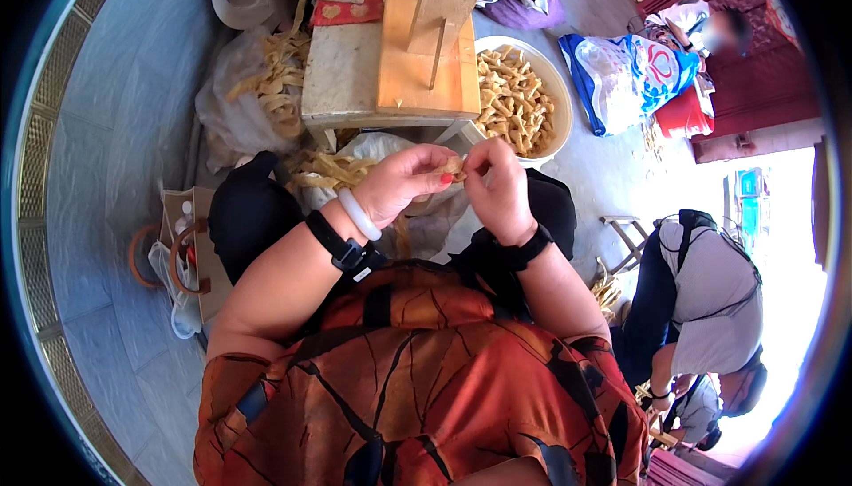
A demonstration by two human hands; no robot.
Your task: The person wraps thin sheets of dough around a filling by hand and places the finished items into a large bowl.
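Observation:
Between both hands, above my lap, is a small tan piece of strip material point(454, 166). My left hand point(406, 178), with a pale bangle at its wrist, pinches it between thumb and fingers. The fingertips of my right hand point(496, 186) grip its other side. Just beyond the hands stands a low table point(339, 73) bearing a wooden board point(399, 80) with an upright wooden post point(446, 3) and a thin stick point(437, 53). To the right of the table, a white tub point(564, 120) holds many knotted tan pieces point(512, 100).
Long tan strips point(279, 80) spill from a clear plastic bag point(229, 100) left of the table. A handbag point(213, 253) stands by my left knee. At the right, a person point(712, 293) bends over, and another person point(679, 26) sits behind a blue-and-white bag point(632, 80).

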